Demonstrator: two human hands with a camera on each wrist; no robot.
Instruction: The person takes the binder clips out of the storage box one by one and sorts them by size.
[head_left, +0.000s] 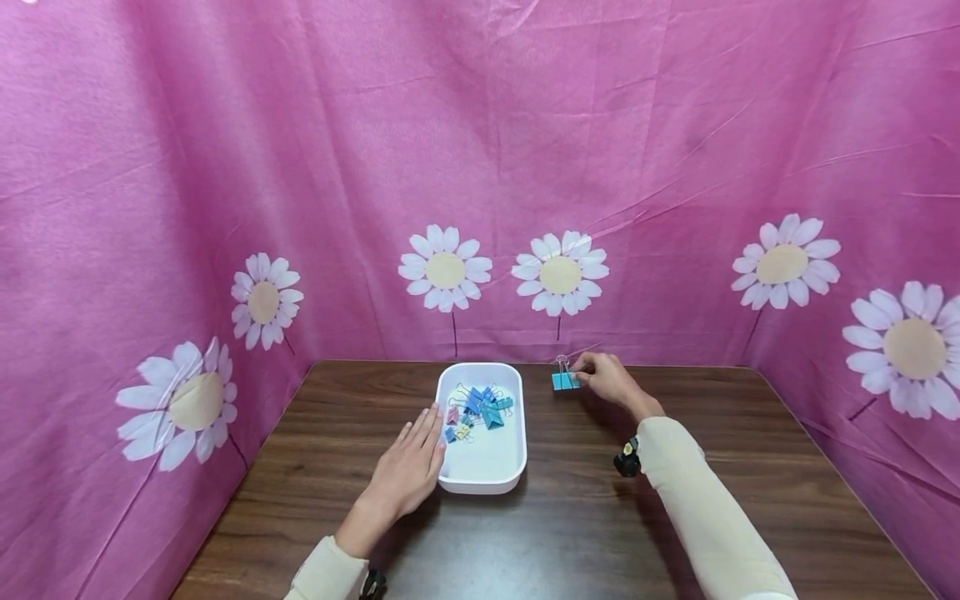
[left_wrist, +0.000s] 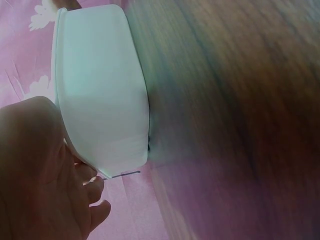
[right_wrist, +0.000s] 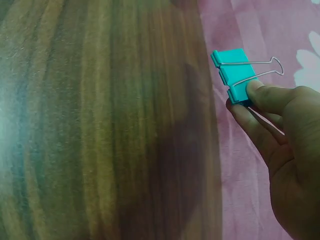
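Right hand pinches a teal clip beyond the tray while the left hand steadies the tray.

The right hand [head_left: 611, 382] has thumb and fingertips [right_wrist: 260, 92] closed on one end of a teal binder clip [head_left: 565, 380], near the far edge of the desk [head_left: 585, 517] and just right of the white tray [head_left: 483, 482]. The clip's wire handles point away from the palm, so its body sticks out beyond the grip rather than inside it. The left hand [head_left: 408, 468] lies flat, fingers straight, against the tray's left wall, likely to keep it from sliding; it grasps nothing. More clips [head_left: 476, 410], blue, pink and yellow, lie heaped in the tray's far half.
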